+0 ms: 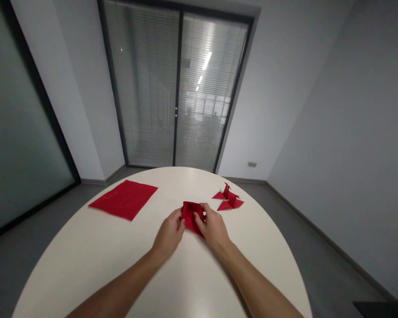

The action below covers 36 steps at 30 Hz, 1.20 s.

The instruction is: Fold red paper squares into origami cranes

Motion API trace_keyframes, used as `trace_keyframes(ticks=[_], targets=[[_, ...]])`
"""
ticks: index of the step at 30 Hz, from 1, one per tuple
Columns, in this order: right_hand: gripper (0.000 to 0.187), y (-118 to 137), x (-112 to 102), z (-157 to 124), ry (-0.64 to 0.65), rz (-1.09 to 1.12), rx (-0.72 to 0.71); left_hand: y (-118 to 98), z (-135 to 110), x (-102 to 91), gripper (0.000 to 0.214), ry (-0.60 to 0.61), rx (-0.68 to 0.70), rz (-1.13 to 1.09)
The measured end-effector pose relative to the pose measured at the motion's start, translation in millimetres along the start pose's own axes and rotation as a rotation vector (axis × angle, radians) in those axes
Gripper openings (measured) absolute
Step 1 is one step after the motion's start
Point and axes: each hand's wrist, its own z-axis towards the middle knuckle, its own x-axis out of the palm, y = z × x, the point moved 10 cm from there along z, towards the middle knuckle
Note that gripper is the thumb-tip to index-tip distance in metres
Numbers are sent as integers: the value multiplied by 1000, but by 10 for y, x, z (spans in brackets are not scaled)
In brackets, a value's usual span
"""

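Observation:
Between my two hands is a partly folded piece of red paper point(191, 215), held just above or on the table near its middle. My left hand point(170, 232) pinches its left edge, thumb in front. At its right side my right hand point(214, 226) grips the edge, with the thumb lying on the paper's near face. Some fingertips are hidden behind the paper. Two folded red paper cranes point(231, 202) stand close together to the right of my right hand. Farther left, a flat red paper sheet point(126, 199) lies spread out with faint creases.
The round white table point(96, 260) has a curved edge all around. Beyond it are a glass door with blinds point(175, 88), pale walls and a grey floor point(318, 260). A dark object point(381, 309) shows at the lower right corner.

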Motion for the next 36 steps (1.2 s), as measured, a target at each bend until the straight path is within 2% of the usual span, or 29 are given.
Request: trace_keyframes(ticks=[3, 6, 9, 13, 17, 20, 24, 26, 28, 30, 33, 36], targets=[[34, -96, -15, -1, -22, 21, 46, -3, 8, -26, 43, -23, 16, -13], [40, -144, 19, 12, -4, 139, 23, -28, 20, -72, 47, -47, 72, 22], [43, -208, 85, 37, 35, 260, -3, 10, 44, -120, 46, -65, 90, 68], [47, -295, 195, 54, 138, 329, -39, 153, 92, -177, 45, -82, 38, 75], [44, -383, 226, 57, 191, 288, 0, 286, 119, -187, 41, -68, -35, 51], [40, -399, 238, 51, 207, 278, 48, 304, 115, -182, 36, -57, -61, 75], [31, -362, 208, 39, 177, 151, 36, 230, 78, -192, 29, -52, -86, 192], [31, -343, 188, 34, 165, 98, 13, 109, 58, -187, 22, -43, -29, 304], [30, -310, 187, 30, 177, 79, -31, -28, 34, -134, 19, -3, 70, 403], [30, -265, 183, 28, 183, 63, -88, -106, 5, -45, 26, 65, 150, 459], [35, -182, 177, 17, 176, 33, -170, -106, -40, 98, 42, 178, 207, 502], [40, -58, 208, -21, 196, 7, -258, -40, -78, 201, 45, 257, 216, 551]])
